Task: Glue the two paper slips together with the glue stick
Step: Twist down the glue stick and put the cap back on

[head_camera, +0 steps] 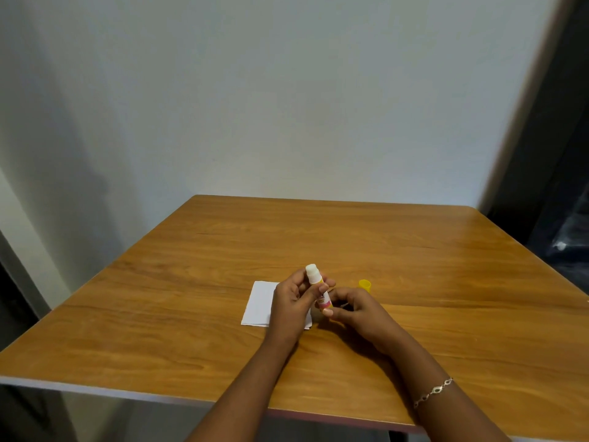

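Standing nearly upright between both hands, the small glue stick [318,288] with a white tube and a pink-and-yellow label has its white glue tip exposed and pointing up. The left hand [294,299] pinches the upper barrel between thumb and fingers; the right hand [353,309] pinches the lower end, fingers curled around the base as if to twist it. Beneath and just left of the hands, the white paper slips [259,303] lie flat and stacked on the wooden tabletop [414,250], partly covered by the left hand; whether there are two separate sheets is hard to tell, though a second edge shows at the near corner. The yellow plastic cap [364,284] sits on the tabletop just beyond the right hand.

Judging by this, the step in hand is readying the stick: uncapped, glue likely being wound out. The next move calls for freeing one hand to steady the paper and tilting the tip down onto the top slip.

Room is generous: the slips sit near the middle, well apart from every edge, with bare wood on all sides. Only the cap lies near.
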Demonstrator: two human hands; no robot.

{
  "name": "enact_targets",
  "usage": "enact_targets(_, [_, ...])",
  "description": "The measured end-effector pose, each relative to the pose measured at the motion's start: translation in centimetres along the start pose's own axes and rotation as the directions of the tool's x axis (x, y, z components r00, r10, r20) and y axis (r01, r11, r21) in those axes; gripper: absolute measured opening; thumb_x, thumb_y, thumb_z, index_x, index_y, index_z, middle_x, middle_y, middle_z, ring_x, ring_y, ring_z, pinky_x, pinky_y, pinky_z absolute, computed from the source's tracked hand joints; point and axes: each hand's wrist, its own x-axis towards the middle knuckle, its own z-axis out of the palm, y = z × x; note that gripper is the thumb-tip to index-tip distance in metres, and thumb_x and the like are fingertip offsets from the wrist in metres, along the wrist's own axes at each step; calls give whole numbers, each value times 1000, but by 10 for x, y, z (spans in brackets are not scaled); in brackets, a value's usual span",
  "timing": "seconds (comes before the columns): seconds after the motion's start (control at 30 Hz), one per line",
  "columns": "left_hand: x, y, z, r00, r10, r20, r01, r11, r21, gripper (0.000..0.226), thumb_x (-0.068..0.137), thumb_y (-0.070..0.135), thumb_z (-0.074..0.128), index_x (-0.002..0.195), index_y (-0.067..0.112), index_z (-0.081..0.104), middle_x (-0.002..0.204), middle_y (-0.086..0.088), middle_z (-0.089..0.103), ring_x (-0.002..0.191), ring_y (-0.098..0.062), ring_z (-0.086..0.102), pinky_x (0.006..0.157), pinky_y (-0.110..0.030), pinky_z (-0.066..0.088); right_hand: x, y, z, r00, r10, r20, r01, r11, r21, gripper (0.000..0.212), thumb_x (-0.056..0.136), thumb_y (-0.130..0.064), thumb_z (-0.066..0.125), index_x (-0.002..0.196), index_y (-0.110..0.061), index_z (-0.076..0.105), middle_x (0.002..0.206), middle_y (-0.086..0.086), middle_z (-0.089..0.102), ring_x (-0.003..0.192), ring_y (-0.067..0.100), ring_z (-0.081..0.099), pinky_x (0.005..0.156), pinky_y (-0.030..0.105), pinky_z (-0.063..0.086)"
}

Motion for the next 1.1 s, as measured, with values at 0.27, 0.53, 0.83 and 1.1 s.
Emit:
enact_targets(0.27, [-1, 1, 0, 1000, 4, 13, -4, 1000, 4, 11, 82, 1, 58, 91, 6, 63, 76, 8, 74, 80, -10, 69, 68, -18, 53, -2, -4, 1, 999, 9, 33, -9, 1000, 15, 37, 77, -8, 69, 112, -10, 59, 101, -6, 66, 95, 11, 61, 86, 28, 48])
enact_targets(0.53, [-3, 0, 1, 1000, -8, -23, 9, 999, 35, 13, 76, -2, 66, 84, 8, 64, 76, 0, 73, 80, -17, 69, 69, -23, 56, 2, 0, 5, 998, 24, -50, -28, 996, -82, 37, 67, -17, 75, 97, -1, 61, 98, 18, 69, 88, 32, 63, 83, 45, 50])
enact_targets(0.83, [-4, -1, 3, 996, -24, -91, 33, 995, 99, 37, 60, 6, 81, 72, 1, 46, 67, -13, 61, 58, -11, 62, 53, -27, 52, -2, -9, 20, 968, -52, -244, -12, 967, -253, 43, 57, -14, 82, 60, -23, 39, 59, -7, 47, 53, 6, 37, 48, 20, 29])
enact_targets(1.1, [-2, -2, 3, 998, -57, 30, 56, 998, 38, 19, 74, 0, 68, 88, 12, 62, 81, -8, 65, 76, -13, 62, 61, -21, 53, -4, -3, 12, 968, -4, -252, -8, 999, -47, 39, 60, -7, 81, 66, -17, 44, 71, 8, 58, 63, 15, 46, 60, 32, 38])
